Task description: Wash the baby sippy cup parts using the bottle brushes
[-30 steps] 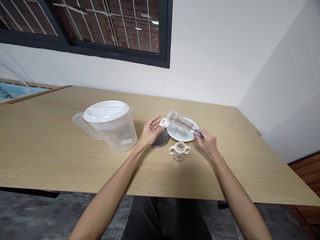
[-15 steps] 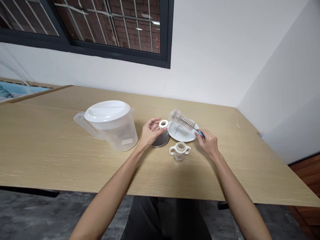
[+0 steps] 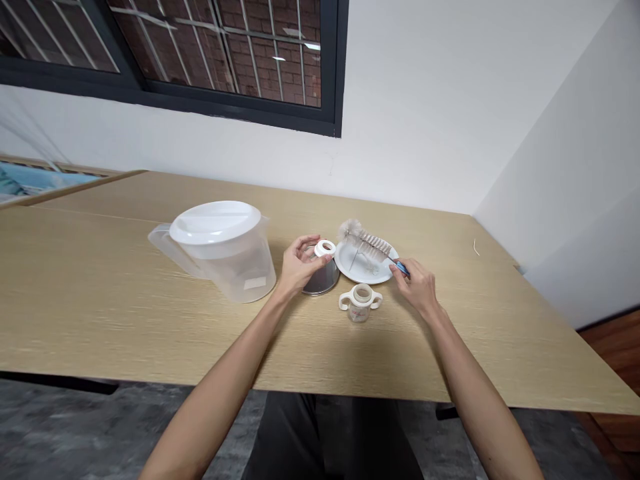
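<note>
Between the thumb and fingers of my left hand [image 3: 300, 265] is a white bottle collar ring [image 3: 325, 249] with a hole in its middle. It is held over a metal bowl [image 3: 323, 281], partly hidden by the hand. My right hand [image 3: 416, 283] grips the blue handle of a bottle brush [image 3: 373, 245], whose pale bristles point left over a white plate [image 3: 349, 272]. Small clear pieces lie on that plate, too fine to name. In front of it stands an upright baby bottle [image 3: 359, 312] with two cream handles and an uncovered mouth.
A translucent lidded pitcher [image 3: 235, 260] stands left of my left hand, its handle pointing left. A thin pale strip [image 3: 476, 247] lies at the right on the wooden table [image 3: 150, 333]. Behind the table is a wall with a barred window [image 3: 225, 47].
My left hand has shifted very slightly left with the collar ring, which has tilted a little. The right hand and the brush look unmoved.
</note>
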The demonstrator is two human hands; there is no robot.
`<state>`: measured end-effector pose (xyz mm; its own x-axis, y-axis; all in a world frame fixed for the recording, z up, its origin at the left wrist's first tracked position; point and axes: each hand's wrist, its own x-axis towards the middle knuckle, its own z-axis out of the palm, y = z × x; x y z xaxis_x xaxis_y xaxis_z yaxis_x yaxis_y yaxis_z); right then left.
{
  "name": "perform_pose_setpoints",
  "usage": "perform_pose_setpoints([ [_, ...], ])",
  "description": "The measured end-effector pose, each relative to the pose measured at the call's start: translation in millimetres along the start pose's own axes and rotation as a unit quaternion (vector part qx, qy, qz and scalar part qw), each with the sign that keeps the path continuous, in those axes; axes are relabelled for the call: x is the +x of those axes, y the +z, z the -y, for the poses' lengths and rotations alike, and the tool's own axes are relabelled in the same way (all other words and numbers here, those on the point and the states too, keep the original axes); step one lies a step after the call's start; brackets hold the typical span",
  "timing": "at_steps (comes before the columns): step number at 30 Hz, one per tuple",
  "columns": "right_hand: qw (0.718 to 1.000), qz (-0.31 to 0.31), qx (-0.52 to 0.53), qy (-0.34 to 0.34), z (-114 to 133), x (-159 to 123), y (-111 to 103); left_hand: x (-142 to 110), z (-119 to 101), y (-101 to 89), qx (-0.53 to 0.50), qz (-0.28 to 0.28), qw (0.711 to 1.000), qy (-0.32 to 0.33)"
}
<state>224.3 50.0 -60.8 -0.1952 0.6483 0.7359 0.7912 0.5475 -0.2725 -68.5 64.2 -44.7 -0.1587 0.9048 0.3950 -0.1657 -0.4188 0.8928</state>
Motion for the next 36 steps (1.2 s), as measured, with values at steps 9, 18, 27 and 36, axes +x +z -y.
perform_pose_setpoints([
  [9, 1.000, -0.007, 0.006, -0.002, 0.1, 0.7, -0.6, -2.1, -2.7, 1.2, -0.021, 0.009, 1.000, -0.009],
  [18, 1.000, -0.013, 0.001, -0.003, -0.3, 0.5, -0.6, -3.7, -6.2, 2.2, 0.000, 0.007, 0.999, -0.050],
  [27, 1.000, -0.006, 0.006, 0.000, 0.4, 0.9, -1.3, -1.5, -0.5, -1.1, 0.038, 0.039, 0.998, -0.041],
  [36, 0.999, -0.025, 0.028, -0.014, 4.0, 1.4, -3.3, -2.4, -2.1, 2.6, 0.008, 0.032, 0.999, -0.025],
])
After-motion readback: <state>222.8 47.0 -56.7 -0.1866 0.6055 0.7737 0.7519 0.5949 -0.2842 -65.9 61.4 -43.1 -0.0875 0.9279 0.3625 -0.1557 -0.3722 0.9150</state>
